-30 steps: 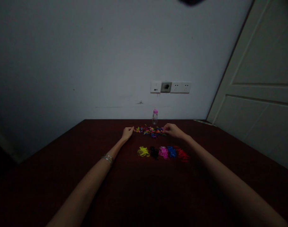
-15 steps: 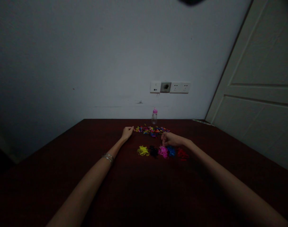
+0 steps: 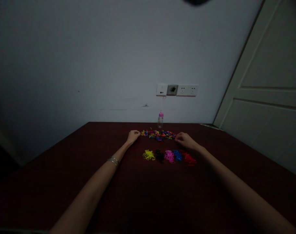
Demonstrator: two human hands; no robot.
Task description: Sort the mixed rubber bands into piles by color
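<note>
A mixed pile of small coloured rubber bands (image 3: pixel 157 134) stretches across the far part of the table. At its left end is my left hand (image 3: pixel 133 136), fingers closed together at the pile's edge; whatever they hold is too small to make out. My right hand (image 3: pixel 185 139) is at the right end, its fingers bent into a pinch, their content hidden. Nearer to me lies a row of one-colour heaps: yellow rubber bands (image 3: pixel 148 155), black rubber bands (image 3: pixel 159 155), pink rubber bands (image 3: pixel 169 156), blue rubber bands (image 3: pixel 177 155) and red rubber bands (image 3: pixel 189 159).
A clear bottle with a pink cap (image 3: pixel 160 120) stands behind the mixed pile, close to the wall. Wall sockets (image 3: pixel 187 90) sit above it. The dark red-brown table (image 3: pixel 138 195) runs up to the wall, and a pale door (image 3: pixel 267 97) rises on the right.
My right hand has moved from above the pink and blue heaps, away from me and rightward, to the mixed pile's right end. My left hand stays at the left end. The view has shifted slightly.
</note>
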